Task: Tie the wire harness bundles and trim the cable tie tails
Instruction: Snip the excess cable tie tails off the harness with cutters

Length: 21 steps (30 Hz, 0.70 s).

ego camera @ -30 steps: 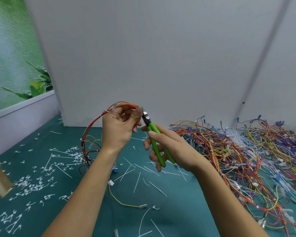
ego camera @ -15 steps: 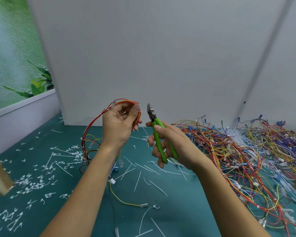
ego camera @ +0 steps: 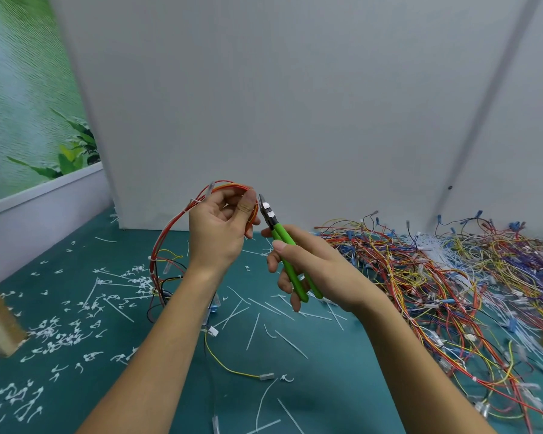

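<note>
Moved: cutters [ego camera: 290,270] have swung back left since 0.5 s ago; their nose is now just beside my left thumb.
Left hand [ego camera: 217,233]: raised, fingers curled round the top of the wire harness bundle [ego camera: 166,236].
Bundle look: thin, floppy red and orange wires looping down left toward the mat, with white ties on them; my thumb hides the tail.
Right hand [ego camera: 314,267]: wrapped round the 2 green handles, blades nearly closed.
Risk: if I squeeze without seeing the tail, I could nick insulation or my thumb.
Right: harness pile [ego camera: 436,277], well apart.
</note>
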Each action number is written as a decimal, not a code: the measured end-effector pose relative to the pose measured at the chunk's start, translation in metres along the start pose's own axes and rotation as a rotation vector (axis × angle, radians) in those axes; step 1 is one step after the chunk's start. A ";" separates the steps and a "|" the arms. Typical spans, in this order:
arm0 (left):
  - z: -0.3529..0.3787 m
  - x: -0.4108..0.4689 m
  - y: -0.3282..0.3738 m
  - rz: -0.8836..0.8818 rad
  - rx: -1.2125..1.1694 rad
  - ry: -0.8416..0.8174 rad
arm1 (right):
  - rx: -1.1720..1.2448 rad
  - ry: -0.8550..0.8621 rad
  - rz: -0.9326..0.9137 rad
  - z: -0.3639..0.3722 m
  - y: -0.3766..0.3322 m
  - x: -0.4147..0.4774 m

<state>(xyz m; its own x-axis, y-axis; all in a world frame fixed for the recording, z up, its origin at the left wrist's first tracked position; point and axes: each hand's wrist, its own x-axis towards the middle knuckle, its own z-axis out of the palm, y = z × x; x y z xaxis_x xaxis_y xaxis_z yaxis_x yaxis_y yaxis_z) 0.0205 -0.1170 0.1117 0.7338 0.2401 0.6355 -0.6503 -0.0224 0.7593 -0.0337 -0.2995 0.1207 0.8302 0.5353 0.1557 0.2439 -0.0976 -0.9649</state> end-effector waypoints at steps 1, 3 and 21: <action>0.000 0.000 0.000 -0.002 -0.005 -0.006 | -0.006 0.004 -0.007 0.000 0.001 0.000; 0.000 0.000 0.001 -0.005 -0.006 -0.022 | -0.012 0.018 -0.020 -0.001 0.002 0.001; 0.001 -0.001 0.002 -0.043 -0.035 -0.047 | -0.069 0.061 -0.034 -0.001 0.001 -0.002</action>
<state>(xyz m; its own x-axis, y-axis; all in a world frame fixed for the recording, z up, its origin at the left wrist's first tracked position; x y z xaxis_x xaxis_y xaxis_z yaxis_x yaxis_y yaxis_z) 0.0183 -0.1183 0.1127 0.7690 0.1943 0.6090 -0.6240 0.0209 0.7812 -0.0350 -0.3011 0.1197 0.8491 0.4877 0.2030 0.3050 -0.1389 -0.9422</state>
